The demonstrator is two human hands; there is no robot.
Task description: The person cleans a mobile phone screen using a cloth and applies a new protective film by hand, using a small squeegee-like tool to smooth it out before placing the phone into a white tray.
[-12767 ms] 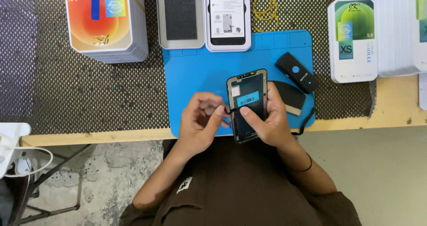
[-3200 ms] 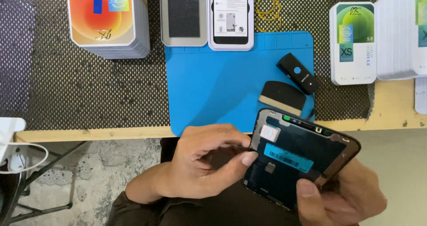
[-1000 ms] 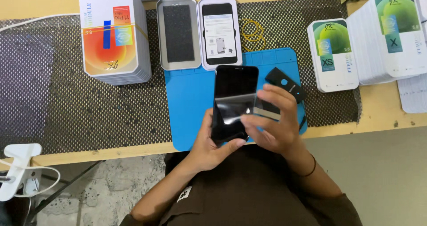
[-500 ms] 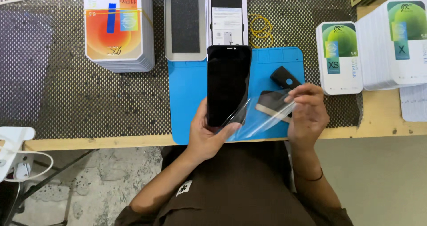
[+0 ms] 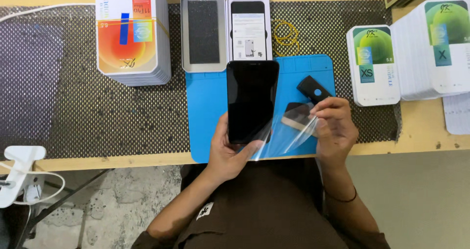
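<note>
My left hand [image 5: 229, 153] holds a black phone screen panel [image 5: 251, 100] upright by its lower end, glass side up, over the blue work mat [image 5: 205, 107]. My right hand [image 5: 334, 129] pinches a clear protective film [image 5: 286, 136] by its upper right corner. The film stretches from my right fingers down to the panel's lower right corner, partly peeled away. Under the film lies a small dark pad with a tan edge [image 5: 296, 116].
A small black device with a blue dot [image 5: 314, 89] lies on the mat. Behind it sit a grey tray [image 5: 203, 32] and a white-framed box [image 5: 248, 28]. Stacks of colourful screen boxes stand left [image 5: 131, 33] and right [image 5: 374, 65]. Yellow rubber bands [image 5: 285, 33] lie on black mesh.
The panel was turned from its back side to glass side up. My right hand took the film's corner and pulled it off toward the right, and it is now stretched farther.
</note>
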